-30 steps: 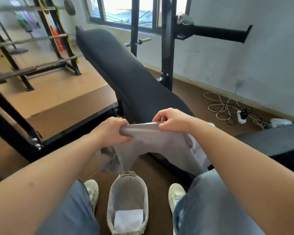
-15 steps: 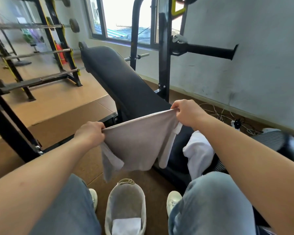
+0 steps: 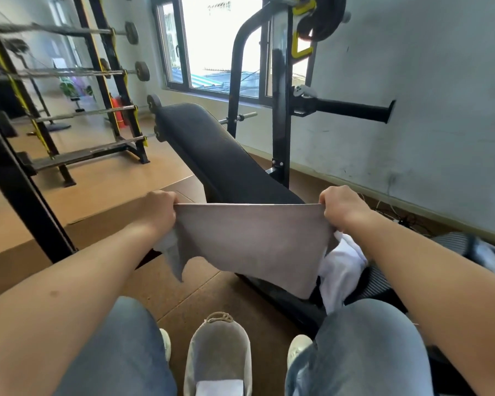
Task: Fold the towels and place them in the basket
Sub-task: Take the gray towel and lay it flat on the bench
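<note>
Above the basket [image 3: 220, 347]: grey towel [image 3: 249, 238] held spread out in the air.
Left hand [image 3: 157, 212]: grips the towel's top left corner.
Right hand [image 3: 340, 210]: grips the top right corner.

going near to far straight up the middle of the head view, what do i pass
basket → grey towel → bench pad → window

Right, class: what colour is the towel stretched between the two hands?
The towel is plain grey, no pattern; the head view shows it best.
</note>
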